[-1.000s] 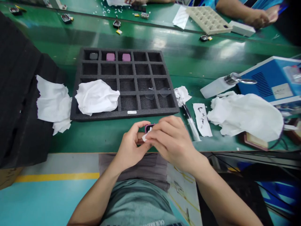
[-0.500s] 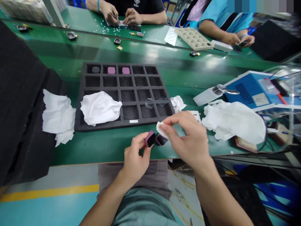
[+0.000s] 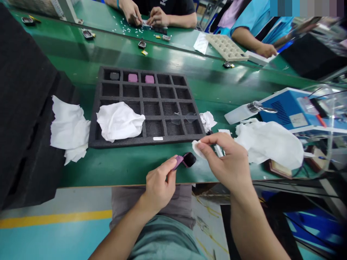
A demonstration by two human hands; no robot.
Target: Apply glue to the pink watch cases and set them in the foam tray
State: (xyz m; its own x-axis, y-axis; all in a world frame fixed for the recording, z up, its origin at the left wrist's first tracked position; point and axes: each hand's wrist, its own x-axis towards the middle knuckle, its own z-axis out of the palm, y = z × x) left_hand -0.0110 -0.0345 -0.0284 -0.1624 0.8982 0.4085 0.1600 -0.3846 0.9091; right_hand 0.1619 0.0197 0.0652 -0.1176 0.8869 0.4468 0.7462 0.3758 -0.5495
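Note:
Near the bench's front edge, my left hand [image 3: 161, 182] pinches a small purple case [image 3: 178, 162] between thumb and fingertips. Just right of it, a second small case with a dark glossy face [image 3: 189, 159] lies on the green bench [image 3: 121, 166]. My right hand [image 3: 226, 159] is closed on a small white pad [image 3: 198, 148], held above the bench to the right of the dark-faced case. Beyond my hands sits a black foam tray [image 3: 124, 143] with two purple cases and one dark case in its back row. A white cloth [image 3: 120, 121] covers its front left compartments.
White cloths lie left [image 3: 69, 126] and right [image 3: 271, 142]. A pump bottle [image 3: 238, 113] and blue device [image 3: 284, 108] stand at the right. Stacked black foam [image 3: 27, 108] rises at the left. Other people's hands [image 3: 158, 17] are across the bench.
My left hand has tilted the purple case, so its dark face no longer shows. My right hand and the pad have moved right, uncovering more of the case on the bench.

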